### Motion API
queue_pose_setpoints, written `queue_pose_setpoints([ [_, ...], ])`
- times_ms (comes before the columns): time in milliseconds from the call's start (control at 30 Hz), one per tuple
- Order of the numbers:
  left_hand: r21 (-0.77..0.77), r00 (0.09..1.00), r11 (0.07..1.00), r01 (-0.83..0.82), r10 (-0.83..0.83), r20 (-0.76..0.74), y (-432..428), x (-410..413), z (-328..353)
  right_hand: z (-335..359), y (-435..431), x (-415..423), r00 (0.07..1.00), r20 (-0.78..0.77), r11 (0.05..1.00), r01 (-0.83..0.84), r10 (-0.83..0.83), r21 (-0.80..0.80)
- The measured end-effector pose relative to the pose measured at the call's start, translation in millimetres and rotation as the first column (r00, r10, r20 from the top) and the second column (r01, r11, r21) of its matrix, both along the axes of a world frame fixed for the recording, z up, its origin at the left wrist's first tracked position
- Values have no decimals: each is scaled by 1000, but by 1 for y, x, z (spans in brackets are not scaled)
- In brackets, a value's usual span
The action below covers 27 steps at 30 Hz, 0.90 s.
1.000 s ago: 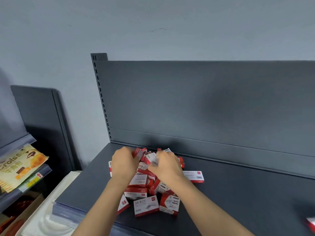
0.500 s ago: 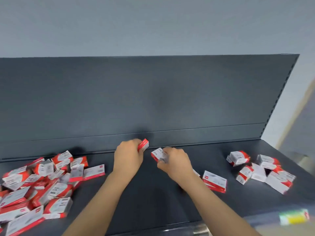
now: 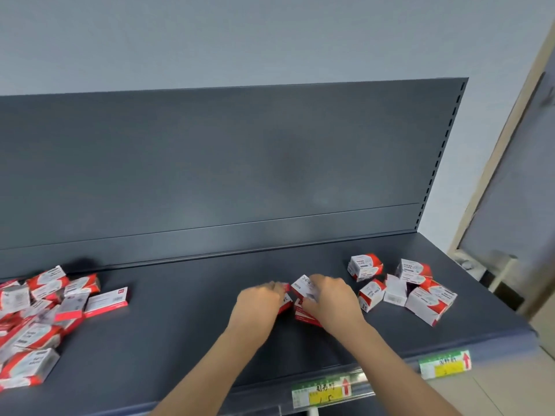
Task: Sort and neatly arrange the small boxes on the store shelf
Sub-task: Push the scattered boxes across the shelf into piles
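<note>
Small red-and-white boxes lie on a dark grey shelf [image 3: 186, 334]. A jumbled pile [image 3: 39, 319] of flat boxes fills the left end. Several taller boxes [image 3: 411, 289] form a loose group at the right. In the middle, my left hand [image 3: 259, 301] holds a flat box [image 3: 286, 301] low over the shelf, mostly hidden under its fingers. My right hand [image 3: 332, 298] grips a tilted box marked 24/6 [image 3: 303, 286] just above another flat box [image 3: 304, 315] lying on the shelf.
The shelf's grey back panel [image 3: 228, 163] rises behind the boxes. Price labels [image 3: 324, 393] sit on the front rail, with a second label [image 3: 444, 367] to the right. A doorway and pale wall stand beyond the right end.
My view swung right from the left pile to the shelf's middle. Both hands carried their boxes rightward and then lowered them toward the box lying in the middle.
</note>
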<state>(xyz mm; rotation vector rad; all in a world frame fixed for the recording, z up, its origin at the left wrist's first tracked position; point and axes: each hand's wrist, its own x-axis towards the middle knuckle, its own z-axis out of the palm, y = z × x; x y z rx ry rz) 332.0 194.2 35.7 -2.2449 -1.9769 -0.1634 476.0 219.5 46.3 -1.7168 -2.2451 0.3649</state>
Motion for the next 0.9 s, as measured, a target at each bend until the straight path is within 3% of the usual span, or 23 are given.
queue_pose_setpoints([
  [133,-19,998,998,66,-66,-14,-7,-4,-13,-15,-1,1,999,27,998,-19,20,-56],
  [300,70,979,997,41,-54,194,-21,-22,-6,-6,3,-16,998,-56,999,-11,13,30],
  [500,101,932,961,-258,220,288,-43,-71,13,13,-3,-74,980,-85,981,-170,178,95],
  [900,48,823,855,-516,480,304,-118,-247,9,12,-58,-252,880,-33,879,-470,474,85],
])
